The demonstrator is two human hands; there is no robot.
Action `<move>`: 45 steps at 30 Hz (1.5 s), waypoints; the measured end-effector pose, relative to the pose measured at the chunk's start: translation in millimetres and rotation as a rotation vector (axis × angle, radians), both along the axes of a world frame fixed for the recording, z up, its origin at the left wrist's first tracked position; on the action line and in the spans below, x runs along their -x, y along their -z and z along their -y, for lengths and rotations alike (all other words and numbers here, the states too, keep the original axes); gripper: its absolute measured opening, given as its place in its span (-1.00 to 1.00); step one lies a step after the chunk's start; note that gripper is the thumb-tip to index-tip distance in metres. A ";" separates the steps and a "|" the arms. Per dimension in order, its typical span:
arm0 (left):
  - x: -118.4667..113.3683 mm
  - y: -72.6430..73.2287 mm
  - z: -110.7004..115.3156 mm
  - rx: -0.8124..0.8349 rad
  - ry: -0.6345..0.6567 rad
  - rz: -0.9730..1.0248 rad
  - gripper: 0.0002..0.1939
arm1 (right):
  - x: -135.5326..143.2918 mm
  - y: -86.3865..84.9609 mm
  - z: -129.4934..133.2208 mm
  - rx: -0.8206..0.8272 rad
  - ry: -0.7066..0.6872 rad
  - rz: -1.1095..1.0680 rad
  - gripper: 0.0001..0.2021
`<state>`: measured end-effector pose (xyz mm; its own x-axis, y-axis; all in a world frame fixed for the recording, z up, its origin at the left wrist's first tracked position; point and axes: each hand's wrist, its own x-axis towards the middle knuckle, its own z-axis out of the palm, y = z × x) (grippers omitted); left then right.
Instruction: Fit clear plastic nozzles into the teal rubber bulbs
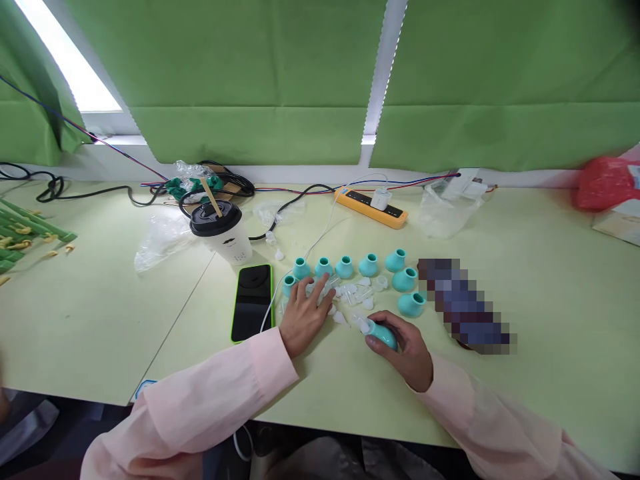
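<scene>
My right hand (405, 347) is wrapped round a teal squeeze bulb (384, 335), held tilted just above or on the table. A clear plastic piece (360, 323) sits at the bulb's mouth, pointing left. My left hand (306, 316) lies with fingers spread over a scatter of small clear and white plastic pieces (350, 292), touching or hovering over them; its fingers hide some. More teal bulbs (345, 267) stand mouth up in a curved row behind and beside the pieces. One teal bulb (412, 305) is nearest to my right hand.
Left of my left hand lie a phone (253, 303) with a green edge and a white cable (274, 300). Behind stand a lidded cup (225, 233) with a straw and an orange power strip (371, 207). A blurred-out object (465, 303) lies at right. Plastic bags (447, 210) rest behind.
</scene>
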<state>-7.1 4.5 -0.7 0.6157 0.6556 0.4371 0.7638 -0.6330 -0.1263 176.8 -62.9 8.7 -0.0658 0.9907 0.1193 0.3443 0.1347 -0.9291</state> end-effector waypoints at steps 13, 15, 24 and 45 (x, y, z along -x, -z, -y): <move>1.6 -9.4 0.2 0.055 0.174 -0.043 -0.80 | 1.5 -0.5 1.4 0.031 -0.021 0.020 -0.85; 2.1 -7.5 -0.3 0.064 0.227 -0.038 -0.80 | 2.1 -0.9 1.3 0.030 -0.024 0.018 -0.85; 3.4 0.0 -1.3 0.095 0.164 0.050 -0.72 | 4.3 0.8 0.9 -0.014 0.019 0.087 -0.83; -1.7 -23.1 2.4 1.416 0.214 1.364 -0.83 | 4.5 4.6 4.9 -0.230 0.141 0.288 -0.78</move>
<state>-5.3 2.1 22.4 0.4846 0.8718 -0.0719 -0.1888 0.1845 0.9645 172.3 -67.8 4.1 0.0064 0.9420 0.3355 0.6162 0.2605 -0.7432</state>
